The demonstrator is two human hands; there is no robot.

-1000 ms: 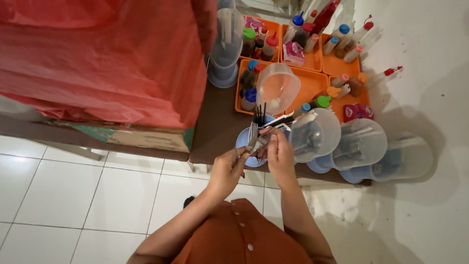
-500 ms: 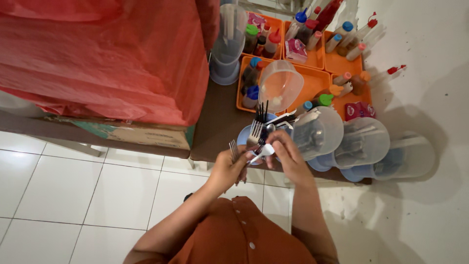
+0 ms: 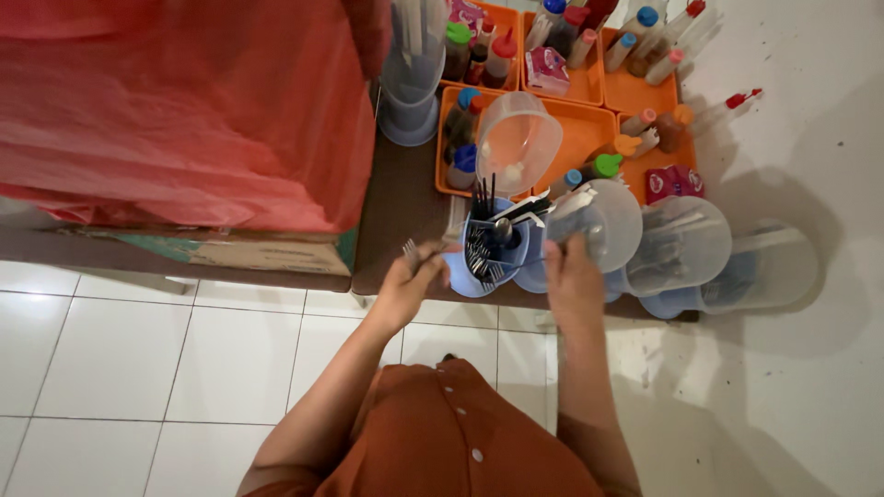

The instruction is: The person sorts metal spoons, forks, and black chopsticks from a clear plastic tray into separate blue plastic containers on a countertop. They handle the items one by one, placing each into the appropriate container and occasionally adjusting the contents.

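1. The left hand is clenched around a metal fork, tines up, just left of the blue cutlery holder on the dark worktop.
2. The right hand grasps the clear plastic cover beside that holder.
3. The holder is filled with forks and spoons.
4. Orange trays of sauce bottles sit behind.

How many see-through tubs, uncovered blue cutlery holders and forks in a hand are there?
See-through tubs: 5
Uncovered blue cutlery holder: 1
Fork in the left hand: 1, as far as shows
Total: 7
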